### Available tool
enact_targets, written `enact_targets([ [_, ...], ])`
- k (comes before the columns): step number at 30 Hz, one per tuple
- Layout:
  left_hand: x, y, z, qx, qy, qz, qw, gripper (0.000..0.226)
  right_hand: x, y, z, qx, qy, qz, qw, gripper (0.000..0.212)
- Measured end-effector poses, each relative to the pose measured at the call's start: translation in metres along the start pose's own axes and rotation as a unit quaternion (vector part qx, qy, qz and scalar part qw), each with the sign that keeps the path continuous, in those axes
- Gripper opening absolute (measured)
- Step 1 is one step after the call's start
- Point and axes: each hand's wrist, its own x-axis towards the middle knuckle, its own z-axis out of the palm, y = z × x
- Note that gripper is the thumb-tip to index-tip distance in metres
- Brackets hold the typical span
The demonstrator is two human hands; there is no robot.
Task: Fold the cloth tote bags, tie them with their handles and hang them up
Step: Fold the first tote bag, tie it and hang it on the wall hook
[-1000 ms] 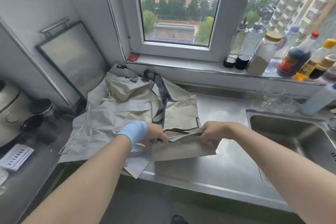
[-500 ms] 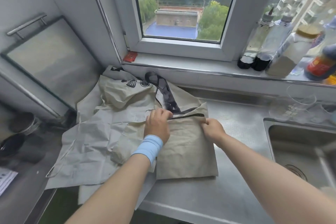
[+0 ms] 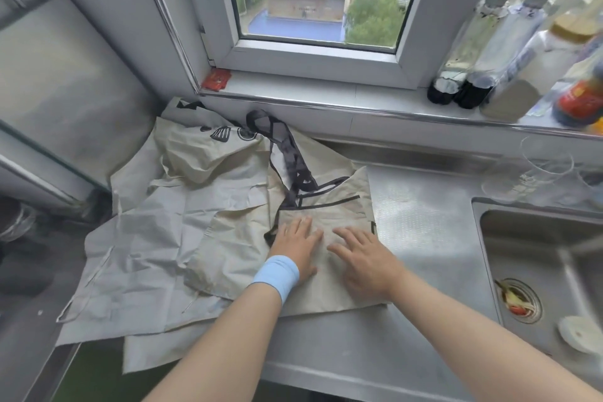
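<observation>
Head view: we pressed left hand (image 3: 298, 246) and right hand (image 3: 365, 263), fingers straight, on the tote bag (image 3: 339, 214) atop the steel counter (image 3: 424, 238) by the sink (image 3: 538, 248).

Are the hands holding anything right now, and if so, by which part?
Nothing is gripped. The left hand and right hand lie flat, fingers straight, pressing side by side on the middle of the folded tote bag.
</observation>
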Motion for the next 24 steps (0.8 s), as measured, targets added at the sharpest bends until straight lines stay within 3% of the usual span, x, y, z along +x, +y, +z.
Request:
enact_targets([
  [2,-0.009,0.004,-0.001,-0.038,0.067,0.029,0.997,0.057,-0.008,-0.005,-0.004,-0.033,-0.017,-0.045,0.998,0.05],
  [4,-0.025,0.01,0.001,-0.083,0.054,0.046,0.994,0.045,-0.017,-0.011,-0.008,-0.045,-0.079,-0.065,0.994,0.063],
  [6,-0.042,0.017,0.006,-0.074,0.015,0.055,0.996,0.052,-0.027,-0.016,-0.01,-0.042,-0.115,-0.05,0.991,0.067],
  [8,-0.052,0.02,0.012,-0.039,-0.007,0.054,0.998,0.062,-0.031,-0.022,-0.01,-0.052,-0.138,-0.039,0.988,0.052],
  [11,-0.061,0.018,0.016,-0.025,-0.014,0.049,0.998,0.065,-0.03,-0.031,-0.008,-0.079,-0.122,-0.041,0.989,0.024],
  [15,-0.074,0.02,0.007,-0.078,-0.042,0.007,0.996,0.058,-0.04,-0.035,-0.011,0.016,-0.035,0.024,0.999,0.037],
  [17,-0.079,0.022,-0.003,-0.125,-0.062,-0.027,0.99,0.048,-0.046,-0.036,-0.022,0.069,-0.039,0.075,0.994,0.027],
  [19,-0.083,0.025,-0.01,-0.155,-0.104,-0.056,0.981,0.036,-0.051,-0.043,-0.033,0.152,-0.115,0.13,0.973,0.018],
  [22,-0.09,0.031,-0.012,-0.172,-0.25,-0.057,0.951,0.032,-0.055,-0.052,-0.046,0.254,-0.286,0.17,0.908,0.02],
  [24,-0.092,0.036,-0.011,-0.178,-0.319,-0.054,0.929,0.029,-0.057,-0.056,-0.048,0.319,-0.33,0.186,0.869,0.018],
])
